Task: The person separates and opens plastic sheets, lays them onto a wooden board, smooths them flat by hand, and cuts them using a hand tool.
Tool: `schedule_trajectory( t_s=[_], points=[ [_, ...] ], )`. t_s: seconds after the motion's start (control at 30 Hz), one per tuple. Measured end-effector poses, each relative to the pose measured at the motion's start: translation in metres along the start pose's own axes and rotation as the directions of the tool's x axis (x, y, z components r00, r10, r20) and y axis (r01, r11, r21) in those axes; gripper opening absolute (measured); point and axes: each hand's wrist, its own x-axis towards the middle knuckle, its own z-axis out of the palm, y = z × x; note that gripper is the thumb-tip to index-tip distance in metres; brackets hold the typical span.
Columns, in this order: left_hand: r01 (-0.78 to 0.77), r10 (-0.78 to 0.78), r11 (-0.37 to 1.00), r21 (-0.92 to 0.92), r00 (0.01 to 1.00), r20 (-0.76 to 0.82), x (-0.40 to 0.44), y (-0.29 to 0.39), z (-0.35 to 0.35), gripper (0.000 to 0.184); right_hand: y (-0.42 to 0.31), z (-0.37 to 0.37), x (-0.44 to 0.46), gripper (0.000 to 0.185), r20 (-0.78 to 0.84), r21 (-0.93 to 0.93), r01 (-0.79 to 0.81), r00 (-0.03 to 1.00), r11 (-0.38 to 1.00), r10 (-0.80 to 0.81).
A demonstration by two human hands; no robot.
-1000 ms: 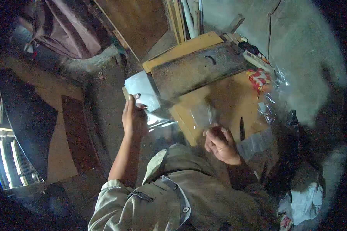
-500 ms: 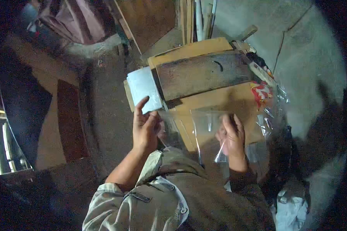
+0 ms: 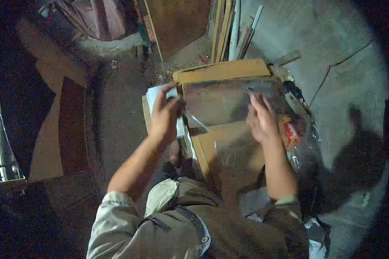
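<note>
A clear plastic bag is stretched between my hands over the dark, stained board; its edges are faint. My left hand is closed on the bag's left side, in front of the stack of white sheets. My right hand, blurred, has its fingers pressed together at the bag's right side, near the board's right end. Beneath the board lies a yellow-brown panel, with more clear plastic on it.
A red and yellow wrapper and crumpled clear plastic lie right of the panel. Wooden strips and pipes lean behind. A brown board stands at the back left, and a grey wall is on the right.
Both hands have moved up, away from my body, with the clear bag raised over the dark board. The view has shifted, so the boards appear slightly lower.
</note>
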Motion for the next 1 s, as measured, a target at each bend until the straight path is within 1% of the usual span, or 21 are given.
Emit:
schedule_trajectory(
  t_s=[0.03,0.07,0.13,0.17,0.2,0.23,0.27,0.3,0.37,0.43,0.5,0.63,0.67,0.73,0.77,0.8,0.83,0.87,0.9,0.97,1.0],
  points=[
    [-0.065,0.066,0.998,-0.022,0.997,0.050,0.020,0.004,-0.002,0.037,-0.007,0.007,0.020,0.017,0.047,-0.011,0.016,0.999,1.000,-0.015],
    [-0.119,0.122,0.992,0.042,0.991,-0.050,0.033,0.018,0.010,0.037,-0.014,0.015,0.040,0.016,0.095,-0.019,0.033,0.995,0.999,-0.031],
    [-0.209,0.210,0.978,0.019,0.977,-0.037,0.050,0.049,0.020,0.036,-0.036,0.029,0.071,0.017,0.285,-0.024,0.084,0.956,0.996,-0.074],
    [-0.282,0.282,0.959,-0.001,0.959,-0.028,0.052,0.064,0.025,0.035,-0.046,0.039,0.078,0.019,0.316,-0.002,0.162,0.936,0.987,-0.153],
    [-0.351,0.351,0.936,-0.008,0.936,-0.003,0.055,0.071,0.026,0.035,-0.062,0.054,0.073,0.021,0.346,0.023,0.238,0.909,0.971,-0.231],
    [-0.416,0.416,0.909,-0.017,0.909,0.022,0.057,0.078,0.026,0.034,-0.074,0.065,0.066,0.021,0.348,0.026,0.236,0.909,0.971,-0.230],
    [-0.470,0.471,0.879,0.079,0.882,-0.001,0.048,0.090,0.033,0.035,-0.085,0.076,0.058,0.026,0.341,0.053,0.331,0.881,0.942,-0.329],
    [-0.468,0.470,0.880,0.083,0.883,-0.003,0.043,0.088,0.032,0.035,-0.089,0.080,0.057,0.030,0.330,0.078,0.421,0.844,0.904,-0.422],
    [-0.540,0.540,0.838,0.081,0.841,0.020,0.031,0.084,0.031,0.037,-0.084,0.073,0.057,0.034,0.335,0.056,0.421,0.847,0.905,-0.414],
    [-0.516,0.497,0.813,0.269,0.856,0.141,0.026,0.064,0.012,0.039,-0.073,0.060,0.058,0.038,0.339,0.031,0.423,0.848,0.906,-0.408],
    [-0.468,0.423,0.799,0.376,0.884,0.201,0.023,0.035,-0.004,0.040,-0.046,0.039,0.065,0.043,0.331,-0.087,0.330,0.899,0.940,-0.285],
    [-0.274,0.228,0.779,0.564,0.962,0.152,0.019,-0.034,-0.028,0.044,0.012,0.003,0.085,0.049,0.287,-0.196,0.231,0.943,0.953,-0.170],
    [-0.211,0.166,0.827,0.521,0.977,0.132,0.020,-0.043,-0.028,0.042,0.024,-0.003,0.093,0.050,0.254,-0.276,0.202,0.958,0.940,-0.131],
    [-0.231,0.186,0.668,0.707,0.972,0.141,0.021,-0.066,-0.037,0.034,0.047,-0.018,0.105,0.051,0.217,-0.393,0.146,0.974,0.908,-0.063],
    [-0.340,0.277,0.476,0.811,0.933,0.229,0.019,-0.075,-0.039,0.029,0.056,-0.023,0.110,0.051,0.213,-0.393,0.138,0.975,0.909,-0.056],
    [-0.335,0.271,0.476,0.813,0.936,0.227,0.020,-0.080,-0.042,0.029,0.064,-0.028,0.114,0.051,0.221,-0.498,0.198,0.970,0.844,-0.097],
    [-0.281,0.196,0.385,0.879,0.956,0.220,0.023,-0.087,-0.047,0.028,0.072,-0.032,0.117,0.050,0.235,-0.593,0.253,0.962,0.764,-0.136],
    [-0.231,0.123,0.283,0.931,0.971,0.204,0.024,-0.093,-0.050,0.028,0.079,-0.036,0.121,0.050,0.234,-0.592,0.248,0.963,0.767,-0.131],
    [-0.228,0.115,0.283,0.932,0.972,0.203,0.023,-0.089,-0.048,0.028,0.088,-0.041,0.124,0.051,0.234,-0.656,0.282,0.958,0.700,-0.166],
    [-0.264,-0.010,-0.003,0.964,0.964,0.264,0.019,-0.082,-0.041,0.029,0.101,-0.052,0.129,0.054,0.245,-0.768,0.335,0.941,0.546,-0.234],
    [-0.241,-0.010,0.070,0.968,0.970,0.242,0.018,-0.083,-0.040,0.035,0.101,-0.053,0.127,0.055,0.262,-0.809,0.357,0.930,0.468,-0.256]
  ],
)
